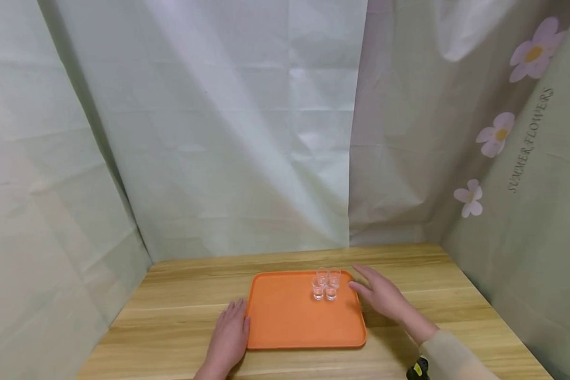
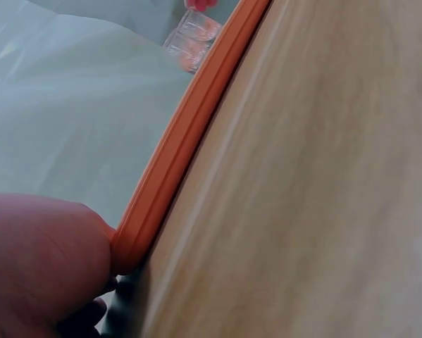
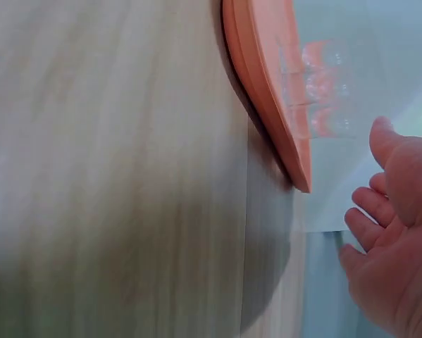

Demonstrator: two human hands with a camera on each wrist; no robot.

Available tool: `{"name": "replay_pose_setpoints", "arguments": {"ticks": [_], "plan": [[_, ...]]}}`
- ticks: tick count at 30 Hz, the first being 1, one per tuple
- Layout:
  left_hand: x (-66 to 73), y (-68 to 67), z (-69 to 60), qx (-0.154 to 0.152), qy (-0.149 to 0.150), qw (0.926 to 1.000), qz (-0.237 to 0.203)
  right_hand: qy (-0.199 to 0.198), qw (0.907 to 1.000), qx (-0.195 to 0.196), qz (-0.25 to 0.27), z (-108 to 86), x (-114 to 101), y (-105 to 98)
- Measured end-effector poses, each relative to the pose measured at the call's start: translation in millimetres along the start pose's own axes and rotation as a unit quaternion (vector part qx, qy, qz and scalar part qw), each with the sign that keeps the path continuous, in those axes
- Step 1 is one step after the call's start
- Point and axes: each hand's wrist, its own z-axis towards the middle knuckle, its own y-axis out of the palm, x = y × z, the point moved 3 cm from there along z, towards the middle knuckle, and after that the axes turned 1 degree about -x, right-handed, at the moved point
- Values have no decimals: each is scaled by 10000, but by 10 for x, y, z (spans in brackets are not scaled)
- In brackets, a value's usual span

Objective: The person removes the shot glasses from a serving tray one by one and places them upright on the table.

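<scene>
An orange tray lies flat on the wooden table. Several small clear glasses stand grouped in its back right corner. My left hand lies alongside the tray's left edge, its fingers extended; in the left wrist view the hand touches the rim at one corner. Just off the tray's right edge, near the glasses, my right hand has its thumb and fingers spread. Nothing is in its grasp, and the right wrist view shows the palm apart from both rim and glasses.
The wooden table extends on all sides of the tray. Pale green sheets hang behind it and at both sides, the right one printed with flowers and lettering. A dark object shows by the right sleeve.
</scene>
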Motion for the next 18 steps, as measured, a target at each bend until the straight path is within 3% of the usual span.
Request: {"name": "replay_pose_setpoints", "arguments": {"ticks": [14, 18], "plan": [[29, 10, -56, 164, 84, 9998, -98, 10, 9983, -30, 587, 256, 15, 117], [-11, 66, -79, 386, 237, 9988, -195, -29, 9979, -23, 650, 308, 15, 167]]}}
